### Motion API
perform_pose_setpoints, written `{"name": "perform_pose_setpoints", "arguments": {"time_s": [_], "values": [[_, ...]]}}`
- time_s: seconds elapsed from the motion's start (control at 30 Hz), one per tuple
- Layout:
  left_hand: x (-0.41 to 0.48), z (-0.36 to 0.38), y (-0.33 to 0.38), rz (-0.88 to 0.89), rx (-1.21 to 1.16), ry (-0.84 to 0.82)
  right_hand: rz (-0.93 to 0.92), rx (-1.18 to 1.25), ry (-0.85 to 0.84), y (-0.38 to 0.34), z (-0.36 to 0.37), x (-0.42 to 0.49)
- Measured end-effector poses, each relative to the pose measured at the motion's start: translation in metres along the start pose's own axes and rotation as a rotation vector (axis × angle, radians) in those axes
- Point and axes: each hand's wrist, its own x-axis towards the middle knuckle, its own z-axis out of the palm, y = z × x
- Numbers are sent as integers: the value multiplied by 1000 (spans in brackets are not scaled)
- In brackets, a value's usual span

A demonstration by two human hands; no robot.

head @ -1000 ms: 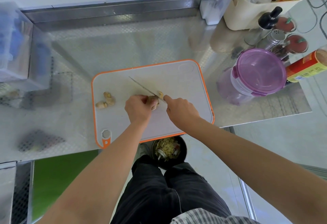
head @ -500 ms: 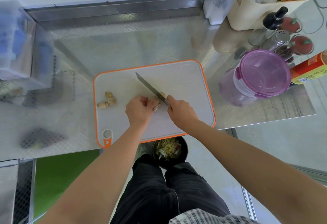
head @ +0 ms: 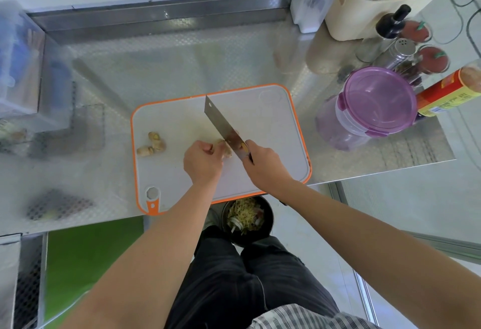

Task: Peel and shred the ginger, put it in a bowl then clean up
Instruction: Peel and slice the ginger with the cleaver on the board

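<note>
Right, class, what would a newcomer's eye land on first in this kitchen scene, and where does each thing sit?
The broad cleaver stands out first, slanting across the orange-rimmed cutting board in the middle, its blade against a held ginger piece. Next comes the purple-lidded container to the right, then the dark bin of scraps below the near edge of the table.
</note>
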Motion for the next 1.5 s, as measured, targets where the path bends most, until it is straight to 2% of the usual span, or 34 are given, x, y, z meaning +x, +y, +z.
{"name": "perform_pose_setpoints", "arguments": {"time_s": [0.3, 0.77, 1.03, 1.2, 1.37, 1.5], "values": [[-1, 3, 5, 43, 106, 27, 45, -44, -67, -4, -2, 4], [0, 1, 1, 118, 131, 7, 68, -61, -120, 6, -11, 0], [1, -2, -2, 124, 145, -17, 103, -30, -63, 2, 11, 13], [2, -6, -5, 205, 174, -104, 62, 31, -8, 5, 7, 8], [-1, -11, -13, 125, 137, -89, 34, 46, 16, 7, -5, -4], [-3, -12, -12, 99, 114, -67, -2, -30, -47, 6, -5, -8]]}}
